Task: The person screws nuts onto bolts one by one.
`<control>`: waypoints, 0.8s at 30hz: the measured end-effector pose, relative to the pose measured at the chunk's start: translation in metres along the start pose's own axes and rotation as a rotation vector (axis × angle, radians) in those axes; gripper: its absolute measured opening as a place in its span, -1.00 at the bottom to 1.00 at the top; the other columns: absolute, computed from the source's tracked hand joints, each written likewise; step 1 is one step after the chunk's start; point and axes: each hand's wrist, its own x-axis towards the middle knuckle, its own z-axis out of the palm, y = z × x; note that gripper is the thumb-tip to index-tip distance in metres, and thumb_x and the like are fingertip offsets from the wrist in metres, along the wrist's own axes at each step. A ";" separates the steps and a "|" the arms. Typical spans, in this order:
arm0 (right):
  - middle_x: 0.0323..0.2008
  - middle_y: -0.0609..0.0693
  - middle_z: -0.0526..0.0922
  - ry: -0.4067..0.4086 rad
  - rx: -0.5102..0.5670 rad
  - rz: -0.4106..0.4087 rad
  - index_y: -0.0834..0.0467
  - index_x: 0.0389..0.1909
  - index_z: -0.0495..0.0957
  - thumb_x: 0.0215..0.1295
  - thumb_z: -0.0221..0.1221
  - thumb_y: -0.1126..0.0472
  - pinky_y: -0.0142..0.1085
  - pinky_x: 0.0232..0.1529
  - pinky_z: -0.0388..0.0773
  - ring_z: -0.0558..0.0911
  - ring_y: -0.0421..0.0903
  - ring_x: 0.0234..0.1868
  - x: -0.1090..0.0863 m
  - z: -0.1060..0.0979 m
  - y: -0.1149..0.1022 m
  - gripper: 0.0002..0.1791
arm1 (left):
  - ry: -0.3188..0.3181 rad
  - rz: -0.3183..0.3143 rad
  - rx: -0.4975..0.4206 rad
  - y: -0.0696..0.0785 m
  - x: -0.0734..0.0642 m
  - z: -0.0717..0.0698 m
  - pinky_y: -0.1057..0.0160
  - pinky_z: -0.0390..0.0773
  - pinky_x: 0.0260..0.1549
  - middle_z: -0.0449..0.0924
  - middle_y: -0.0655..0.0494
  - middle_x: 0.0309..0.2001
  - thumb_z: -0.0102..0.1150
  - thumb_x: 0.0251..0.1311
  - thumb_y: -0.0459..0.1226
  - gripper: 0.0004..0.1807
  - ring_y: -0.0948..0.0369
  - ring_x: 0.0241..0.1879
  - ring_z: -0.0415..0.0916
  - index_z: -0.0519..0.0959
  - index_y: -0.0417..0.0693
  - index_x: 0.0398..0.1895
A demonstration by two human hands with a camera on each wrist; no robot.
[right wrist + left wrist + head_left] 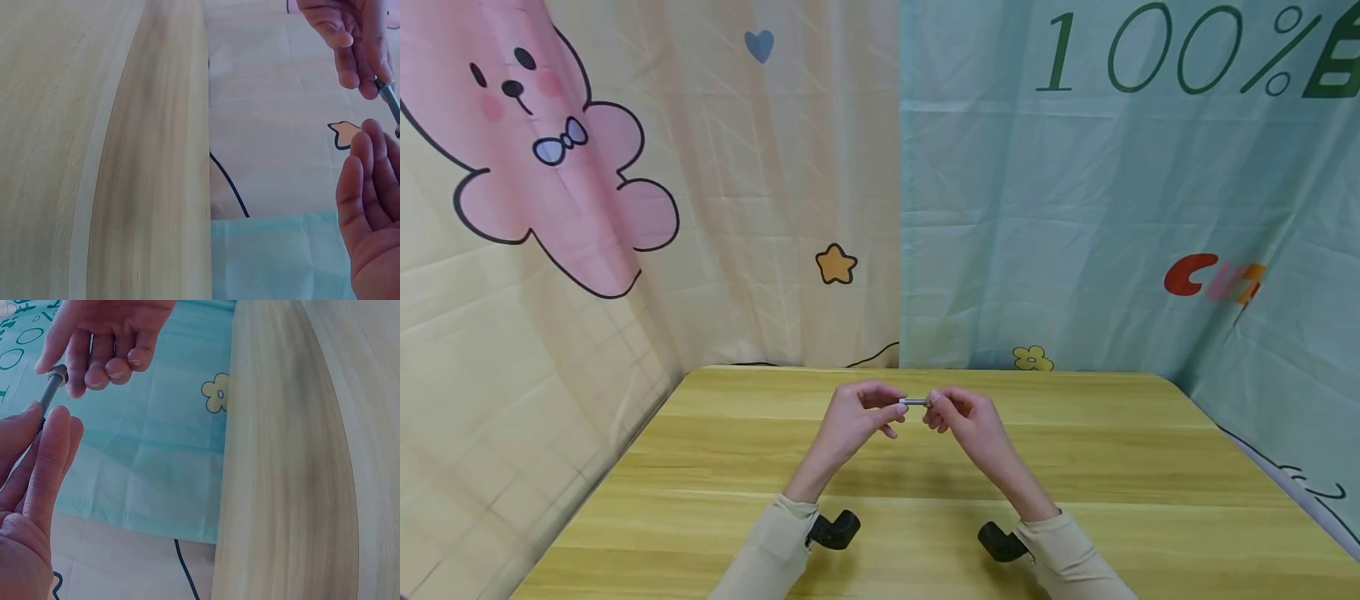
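Above the far part of the table, both hands meet at a small metal bolt (915, 402). My left hand (855, 418) pinches one end of it between thumb and fingertips, hiding that end. In the left wrist view the bolt's threaded shaft (49, 397) slants up to a hex nut (58, 372) at its other end. My right hand (972, 423) pinches this nut between thumb and forefinger, its other fingers loosely bent. The right wrist view catches the shaft (389, 100) only at its right edge.
A wood-grain table (917, 475) lies beneath the hands. Behind it hang a cream printed curtain (790, 167) and a teal one (1037, 183). Black camera mounts (835, 530) stick out from the beige sleeves (771, 546).
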 end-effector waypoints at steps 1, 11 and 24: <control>-0.34 0.11 0.67 0.004 0.001 -0.003 0.27 -0.18 0.63 0.49 0.09 0.07 -0.25 -0.23 0.64 0.62 0.13 -0.27 0.000 0.000 0.000 -0.68 | -0.002 0.002 0.002 0.004 -0.002 0.000 -0.09 0.71 -0.37 0.69 -0.14 -0.31 0.30 0.18 -0.48 -0.84 -0.09 -0.31 0.65 0.66 -0.38 -0.17; -0.04 0.08 0.61 -0.062 -0.024 -0.147 0.14 0.03 0.57 0.36 0.24 0.25 -0.27 -0.02 0.63 0.58 0.04 0.02 -0.002 -0.003 0.000 -0.75 | 0.002 0.021 0.015 0.023 -0.009 -0.001 -0.03 0.72 -0.39 0.68 -0.11 -0.36 0.27 0.21 -0.49 -0.86 0.15 -0.40 0.65 0.65 -0.40 -0.19; -0.20 0.14 0.68 -0.072 -0.006 -0.088 0.33 0.01 0.56 0.40 0.19 0.29 -0.28 -0.08 0.65 0.66 0.07 -0.15 -0.002 -0.003 -0.002 -0.75 | 0.003 0.018 -0.001 0.024 -0.010 -0.001 0.05 0.73 -0.42 0.69 -0.10 -0.33 0.27 0.21 -0.49 -0.86 0.16 -0.39 0.65 0.66 -0.40 -0.19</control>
